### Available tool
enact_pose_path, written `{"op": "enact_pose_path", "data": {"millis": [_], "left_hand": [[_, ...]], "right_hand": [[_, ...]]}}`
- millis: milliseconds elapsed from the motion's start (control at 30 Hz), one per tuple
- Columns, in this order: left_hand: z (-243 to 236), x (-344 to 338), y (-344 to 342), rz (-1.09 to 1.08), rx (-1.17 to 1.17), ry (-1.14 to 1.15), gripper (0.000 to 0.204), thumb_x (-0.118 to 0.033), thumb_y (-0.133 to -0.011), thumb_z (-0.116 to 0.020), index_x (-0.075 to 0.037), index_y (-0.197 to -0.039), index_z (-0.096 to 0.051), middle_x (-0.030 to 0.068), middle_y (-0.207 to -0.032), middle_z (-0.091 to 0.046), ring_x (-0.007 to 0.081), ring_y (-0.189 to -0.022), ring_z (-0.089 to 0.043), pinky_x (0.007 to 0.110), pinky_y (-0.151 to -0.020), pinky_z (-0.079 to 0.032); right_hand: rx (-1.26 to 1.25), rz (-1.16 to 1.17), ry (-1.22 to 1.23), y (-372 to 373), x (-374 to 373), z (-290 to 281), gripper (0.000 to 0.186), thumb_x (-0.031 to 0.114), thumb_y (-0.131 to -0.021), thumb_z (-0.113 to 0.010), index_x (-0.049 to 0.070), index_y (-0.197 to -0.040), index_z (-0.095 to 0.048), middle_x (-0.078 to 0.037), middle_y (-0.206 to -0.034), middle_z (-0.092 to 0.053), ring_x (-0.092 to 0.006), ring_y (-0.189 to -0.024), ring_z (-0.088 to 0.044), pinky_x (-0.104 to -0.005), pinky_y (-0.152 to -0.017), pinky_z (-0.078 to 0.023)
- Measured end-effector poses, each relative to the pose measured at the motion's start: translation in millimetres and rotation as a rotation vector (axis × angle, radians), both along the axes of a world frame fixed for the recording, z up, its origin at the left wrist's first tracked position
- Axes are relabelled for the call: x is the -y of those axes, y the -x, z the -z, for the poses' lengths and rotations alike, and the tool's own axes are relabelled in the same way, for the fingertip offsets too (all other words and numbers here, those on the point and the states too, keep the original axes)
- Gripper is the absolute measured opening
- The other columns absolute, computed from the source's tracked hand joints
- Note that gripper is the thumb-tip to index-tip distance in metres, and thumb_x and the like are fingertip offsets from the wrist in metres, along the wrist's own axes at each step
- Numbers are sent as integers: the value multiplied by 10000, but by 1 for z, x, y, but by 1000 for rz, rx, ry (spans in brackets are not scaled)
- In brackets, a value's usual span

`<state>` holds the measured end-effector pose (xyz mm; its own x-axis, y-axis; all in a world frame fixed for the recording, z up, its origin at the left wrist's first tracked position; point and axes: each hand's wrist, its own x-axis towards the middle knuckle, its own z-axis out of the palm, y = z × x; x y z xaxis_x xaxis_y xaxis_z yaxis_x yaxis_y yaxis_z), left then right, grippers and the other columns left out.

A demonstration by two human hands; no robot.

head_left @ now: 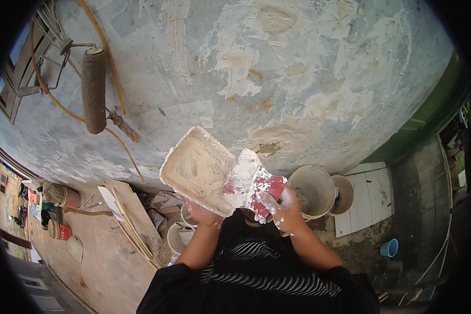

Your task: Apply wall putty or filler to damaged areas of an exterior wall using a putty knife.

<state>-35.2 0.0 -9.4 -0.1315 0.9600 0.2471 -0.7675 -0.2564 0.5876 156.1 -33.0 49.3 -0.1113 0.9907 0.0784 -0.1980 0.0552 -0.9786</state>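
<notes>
My left hand point(202, 214) is closed around the near side of a shallow plaster-crusted tray point(193, 162), its fingers partly hidden beneath. Off-white residue coats the inside of the tray. In my right hand point(288, 212) is a putty knife point(244, 175) with a wide blade and a red handle, both smeared with white paste. The blade lies over the tray's right edge; whether it touches the rim I cannot tell. Ahead of both hands stands a grey wall point(193, 63) with rough cream patches.
A paint roller point(93, 91) hangs on the wall at left, beside a yellow hose point(121, 146). Right of my hands stand a large bucket point(312, 188) and a smaller one point(343, 194). White boards point(363, 199) and a blue basket point(389, 248) lie farther right. Wooden strips point(133, 225) rest at left.
</notes>
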Motion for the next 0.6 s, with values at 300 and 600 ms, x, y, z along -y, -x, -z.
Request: {"op": "enact_pose_path", "data": {"millis": [300,600], "left_hand": [[-8,-2,-7,-131,63,4,650,-526,-867,-270,-102,-1350,-166,114,-1376,-219,275,-1240,-270,417,-1022,-226],[-18,-5,-20,-155,173,191,618,-526,-881,-211,-134,-1356,-155,75,-1383,-211,285,-1243,-263,439,-1023,-224]], "right_hand": [[-477,-80,353,9,-4,6,213,73,-843,-510,-20,-1033,-489,-78,-862,-570,-146,-676,-561,-257,-529,-462],[-684,-22,467,9,-14,9,214,98,-847,-492,-15,-1029,-485,-94,-827,-565,-178,-643,-569,-295,-426,-451]]}}
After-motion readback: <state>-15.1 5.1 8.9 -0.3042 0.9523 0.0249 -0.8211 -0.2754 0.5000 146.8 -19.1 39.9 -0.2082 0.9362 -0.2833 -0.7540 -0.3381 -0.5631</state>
